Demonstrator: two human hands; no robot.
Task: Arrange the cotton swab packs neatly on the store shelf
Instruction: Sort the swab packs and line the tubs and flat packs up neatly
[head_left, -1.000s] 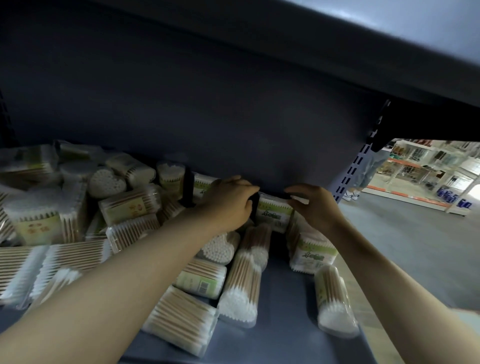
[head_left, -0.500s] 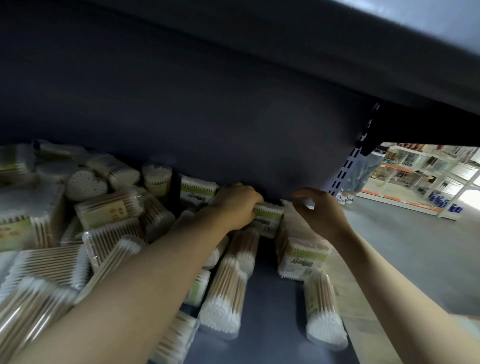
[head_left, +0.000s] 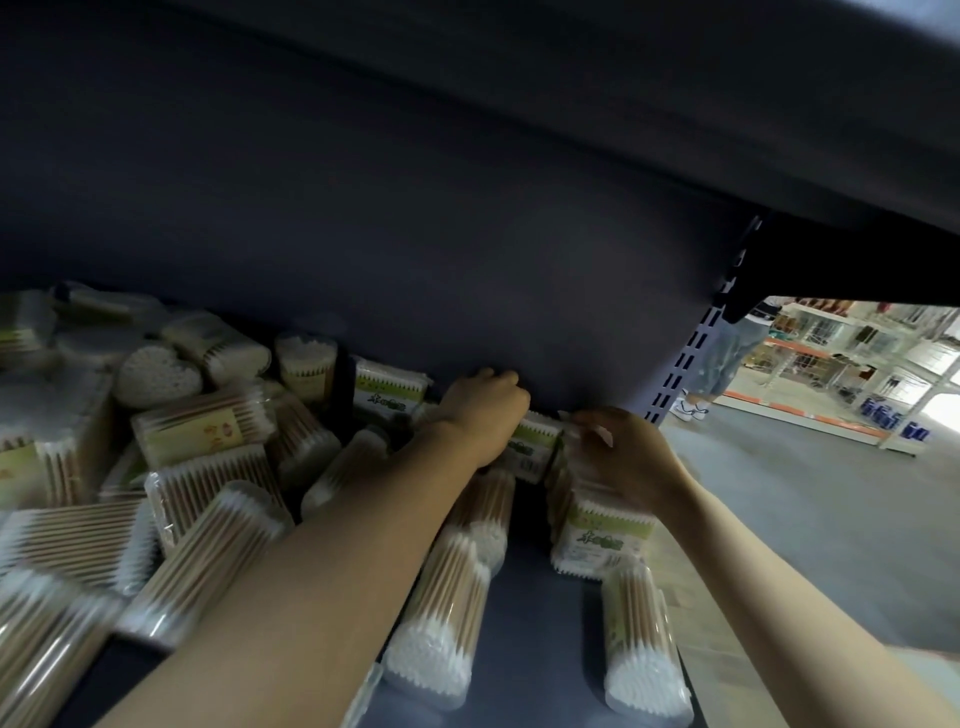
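Observation:
Cotton swab packs lie jumbled on a dark blue shelf (head_left: 524, 644). My left hand (head_left: 483, 410) reaches to the back wall and curls over a green-labelled pack (head_left: 535, 441) standing there. My right hand (head_left: 623, 457) grips the top of another green-labelled pack (head_left: 597, 535) just to the right of it. A third green-labelled pack (head_left: 387, 387) stands further left at the back. Clear tubes of swabs (head_left: 447, 618) lie between my forearms, and one tube (head_left: 641, 644) lies near the shelf's right end.
A heap of loose packs (head_left: 197, 431) and a heart-shaped box (head_left: 156, 371) fill the left half. The upper shelf (head_left: 571, 130) hangs low overhead. A slotted upright (head_left: 691, 358) marks the right end. A person's legs (head_left: 722, 358) stand in the aisle beyond.
The view has swung so the packs slid left in frame. Both hands stay at the back wall; my right hand has dropped onto the top of the right-hand pack.

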